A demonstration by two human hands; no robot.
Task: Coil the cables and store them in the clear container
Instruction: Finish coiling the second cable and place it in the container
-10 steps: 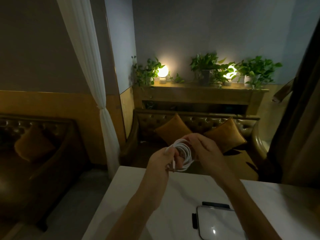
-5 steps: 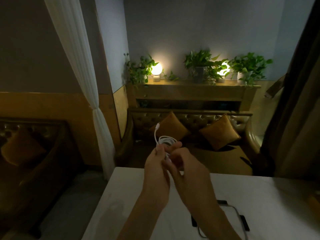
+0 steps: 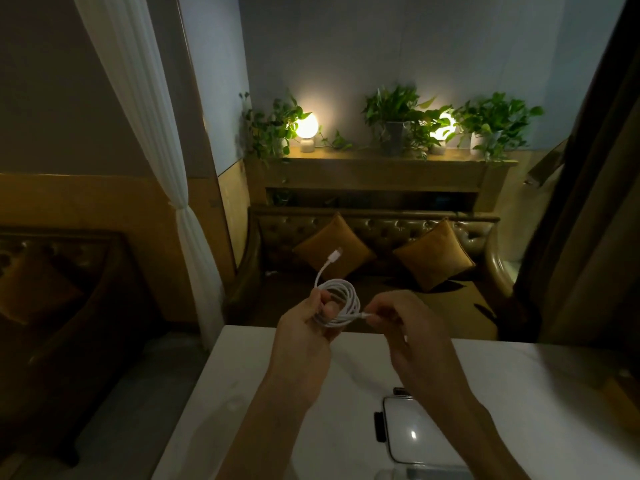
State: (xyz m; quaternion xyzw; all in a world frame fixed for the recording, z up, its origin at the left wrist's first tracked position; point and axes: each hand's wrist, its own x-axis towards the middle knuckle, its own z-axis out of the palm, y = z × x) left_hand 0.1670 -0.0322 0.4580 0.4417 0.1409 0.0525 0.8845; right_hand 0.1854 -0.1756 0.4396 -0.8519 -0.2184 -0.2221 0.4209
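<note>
head view. a thin white charging cable wound into a round coil [image 3: 341, 303] is held in the air above the far edge of the pale, smooth counter [image 3: 242, 393], near the middle of the scene. the left hand [image 3: 304, 332] is clenched on the left side of the coil, its fingers [image 3: 327, 308] passing through the loops, apparently so the turns stay stacked and cannot spring apart. the right hand [image 3: 398, 320] is just beside the coil on its right; its fingers [image 3: 372, 315] pinch the strand where it leaves the loops, a grip that seems suited to guiding the last length around or through the bundle. one free end with a white plug [image 3: 335, 253] stands up and away from the top of the coil, not yet tucked in, so the coiling step looks nearly done but unsecured.

at the near right of the counter lies a rounded rectangular translucent container with dark side clasps [image 3: 415, 434], partly hidden by the right forearm; whether its lid is on cannot be told. it sits close under the hands, a short drop from the coil. the cable is well apart from it and not yet stored.

beyond the counter, a brown tufted sofa with orange cushions [image 3: 381, 244] forms the backdrop.
</note>
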